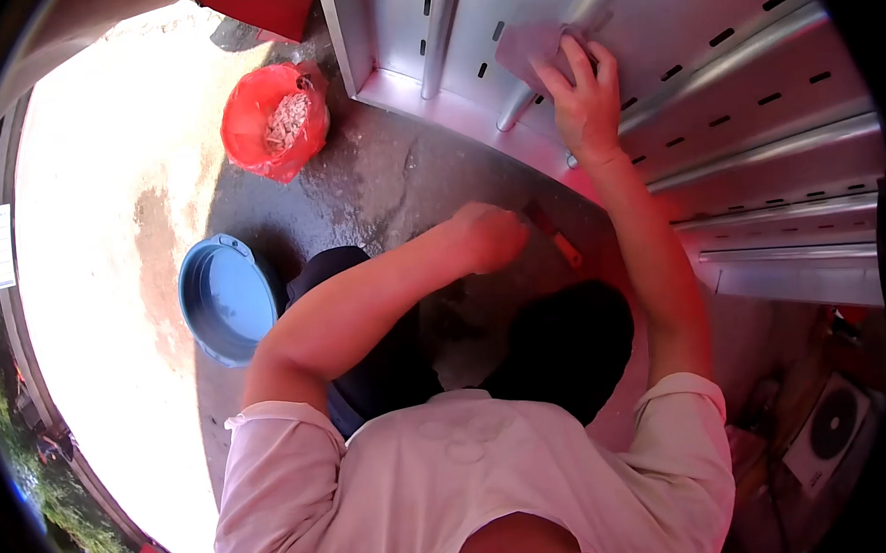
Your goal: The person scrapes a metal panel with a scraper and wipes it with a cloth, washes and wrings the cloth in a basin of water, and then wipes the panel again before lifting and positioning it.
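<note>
My right hand [586, 107] presses a greyish cloth [532, 54] against the slatted metal panel [641, 36], fingers bent over it. The cloth lies between round metal tubes that run along the panel. My left hand [486, 236] is closed in a fist above the floor in front of my knees; whether anything is inside it is hidden. Just right of that fist, a tool with a red-orange handle [567, 250] lies on the floor; its dark end is hard to make out.
A blue basin [229, 300] with liquid stands left of my knee. Farther off is a red bag-lined bucket [273, 122] holding pale scraps. The concrete floor [387, 169] looks wet. A fan unit [831, 421] sits at lower right.
</note>
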Tool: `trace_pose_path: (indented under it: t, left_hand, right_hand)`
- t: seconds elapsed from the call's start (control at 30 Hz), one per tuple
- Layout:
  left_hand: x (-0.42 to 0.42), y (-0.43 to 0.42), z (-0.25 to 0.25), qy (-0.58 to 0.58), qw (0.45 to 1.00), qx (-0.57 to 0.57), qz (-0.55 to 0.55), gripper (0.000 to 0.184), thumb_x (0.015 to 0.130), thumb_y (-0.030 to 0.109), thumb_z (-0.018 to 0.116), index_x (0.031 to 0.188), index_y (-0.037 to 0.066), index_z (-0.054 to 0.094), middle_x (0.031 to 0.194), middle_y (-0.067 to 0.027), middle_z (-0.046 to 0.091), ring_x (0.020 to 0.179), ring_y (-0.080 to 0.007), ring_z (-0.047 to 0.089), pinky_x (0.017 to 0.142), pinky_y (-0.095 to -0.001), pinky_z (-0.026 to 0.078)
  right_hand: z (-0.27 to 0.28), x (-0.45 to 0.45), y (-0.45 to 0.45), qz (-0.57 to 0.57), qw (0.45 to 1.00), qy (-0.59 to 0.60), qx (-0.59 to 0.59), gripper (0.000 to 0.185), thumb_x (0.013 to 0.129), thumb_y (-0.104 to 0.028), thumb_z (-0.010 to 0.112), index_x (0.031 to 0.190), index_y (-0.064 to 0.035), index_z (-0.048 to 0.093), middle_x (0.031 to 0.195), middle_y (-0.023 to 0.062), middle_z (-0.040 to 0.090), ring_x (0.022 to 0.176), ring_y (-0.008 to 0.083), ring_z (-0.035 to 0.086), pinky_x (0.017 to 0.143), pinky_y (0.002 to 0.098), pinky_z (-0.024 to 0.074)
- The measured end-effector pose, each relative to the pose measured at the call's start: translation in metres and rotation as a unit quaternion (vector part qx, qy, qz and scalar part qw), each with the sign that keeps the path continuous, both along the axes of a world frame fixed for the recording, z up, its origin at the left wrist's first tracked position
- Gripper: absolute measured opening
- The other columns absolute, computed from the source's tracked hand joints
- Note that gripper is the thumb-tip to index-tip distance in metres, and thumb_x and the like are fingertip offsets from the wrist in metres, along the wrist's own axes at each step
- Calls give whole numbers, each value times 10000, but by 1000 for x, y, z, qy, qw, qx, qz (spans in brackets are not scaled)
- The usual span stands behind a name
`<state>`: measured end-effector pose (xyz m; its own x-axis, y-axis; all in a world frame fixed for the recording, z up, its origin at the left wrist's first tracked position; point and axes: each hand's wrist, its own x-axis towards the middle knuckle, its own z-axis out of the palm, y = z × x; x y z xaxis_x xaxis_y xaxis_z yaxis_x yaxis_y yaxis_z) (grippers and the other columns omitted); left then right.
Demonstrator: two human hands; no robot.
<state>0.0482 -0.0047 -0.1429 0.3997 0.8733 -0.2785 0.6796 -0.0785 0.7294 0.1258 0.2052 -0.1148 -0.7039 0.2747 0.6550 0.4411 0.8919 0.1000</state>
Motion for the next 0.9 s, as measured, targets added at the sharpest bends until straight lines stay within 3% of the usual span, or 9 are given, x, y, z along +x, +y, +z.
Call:
trace_pose_path:
  t: [0.07, 0.13, 0.23, 0.33, 0.4, 0.5, 0.63, 0.8, 0.9]
  left_hand:
    - [1, 5, 7, 59, 998, -8, -37, 123, 816, 176, 554, 838, 89, 639, 765, -119, 658, 778, -301, 654, 617, -401, 515]
    - [-3, 20, 38, 174, 976, -45, -122, 127, 788, 178, 585, 850, 86, 647, 783, -123, 665, 809, -302, 657, 642, -413, 520]
    - [-25, 20, 37, 214, 977, -18, 2, 141, 802, 191, 604, 875, 84, 659, 833, -131, 674, 850, -315, 654, 684, -440, 522]
    - [-55, 31, 44, 234, 956, 15, 175, 217, 852, 252, 604, 966, 70, 638, 875, -150, 670, 885, -337, 639, 744, -446, 510]
    - [-64, 40, 48, 206, 949, 47, 233, 264, 869, 277, 598, 1018, 60, 619, 893, -162, 669, 897, -345, 631, 764, -441, 502]
    - [-60, 42, 49, 155, 955, 43, 250, 294, 872, 269, 602, 1063, 46, 608, 916, -177, 666, 896, -358, 625, 773, -441, 491]
    - [-52, 47, 42, 160, 964, 22, 209, 278, 860, 250, 617, 1053, 50, 623, 917, -195, 658, 899, -364, 621, 773, -442, 489]
    - [-40, 53, 32, 174, 968, 41, 177, 302, 838, 261, 626, 1065, 61, 621, 951, -173, 660, 915, -355, 619, 779, -446, 494]
    - [-33, 58, 28, 187, 966, -39, 174, 247, 804, 266, 635, 917, 47, 615, 912, -160, 658, 910, -338, 631, 731, -455, 516]
  right_hand:
    - [-39, 8, -21, 31, 991, -91, -95, 441, 714, -30, 584, 1093, -241, 665, 1208, 19, 537, 1017, 300, 504, 799, 378, 469]
    - [-93, 33, -26, 69, 888, -184, -415, 505, 676, 13, 630, 1132, -204, 648, 1183, 52, 560, 1038, 287, 525, 852, 354, 475]
    - [-89, 54, -39, 65, 758, 2, -649, 531, 687, 40, 657, 1188, -131, 615, 1172, 67, 578, 1086, 238, 539, 915, 317, 450]
    - [-18, 63, -40, 57, 546, 85, -831, 505, 735, 11, 676, 1225, -65, 581, 1186, 65, 576, 1118, 183, 534, 949, 302, 422]
    - [25, 80, -37, 49, 611, 127, -780, 504, 735, 26, 675, 1225, -45, 576, 1200, 50, 571, 1109, 155, 532, 943, 289, 421]
    - [94, 110, -14, 52, 871, 232, -430, 493, 744, 9, 680, 1217, -95, 589, 1215, 63, 555, 1104, 196, 537, 952, 311, 413]
    - [108, 135, 37, -155, 980, 114, 56, 530, 738, 3, 675, 1230, -171, 585, 1246, 113, 510, 1114, 321, 497, 972, 388, 398]
    - [-3, 155, 30, -99, 987, 91, -92, 583, 742, 27, 649, 1284, -143, 519, 1289, 197, 455, 1143, 361, 467, 986, 447, 365]
    - [-59, 182, 13, -37, 875, 89, -474, 577, 751, 50, 639, 1298, -78, 505, 1341, 154, 473, 1255, 256, 434, 1042, 365, 348]
